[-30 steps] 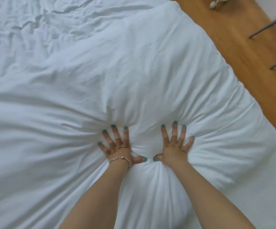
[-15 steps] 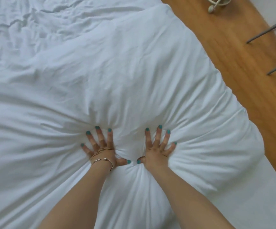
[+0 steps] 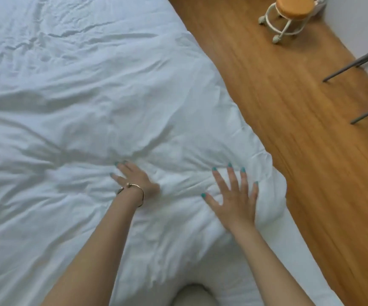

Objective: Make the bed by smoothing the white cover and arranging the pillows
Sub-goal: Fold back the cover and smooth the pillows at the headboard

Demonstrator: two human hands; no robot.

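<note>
A head-worn camera looks down at a bed covered by a white duvet point(image 3: 112, 111), which fills the left and centre of the view and ends in a rounded, puffy corner at the right, beside a strip of wooden floor point(image 3: 300, 129). Both of the person's bare arms reach forward onto the duvet. The right hand point(image 3: 233, 195) lies flat near that corner, its fingers straight and spread wide, teal-painted nails visible, palm down on the fabric. The left hand point(image 3: 132, 177), with a thin bracelet point(image 3: 134, 191) at the wrist, rests nearer the middle; it is motion-blurred, the fingers appear extended and slightly apart against the cloth, and it pinches nothing that can be seen. Shallow creases fan out across the duvet around and beyond the hands, with finer wrinkles toward the top left. No pillows are visible. On the floor at the top right stands a small round stool point(image 3: 289, 12) on castors, and two thin dark metal legs point(image 3: 355, 62) cross the right edge. The duvet looks soft, light and thickly filled, so it should yield under flat palms and slide easily; it is probably best smoothed by sweeping outward with open hands, or taken hold of along the edge or at the corner to pull it taut.
</note>
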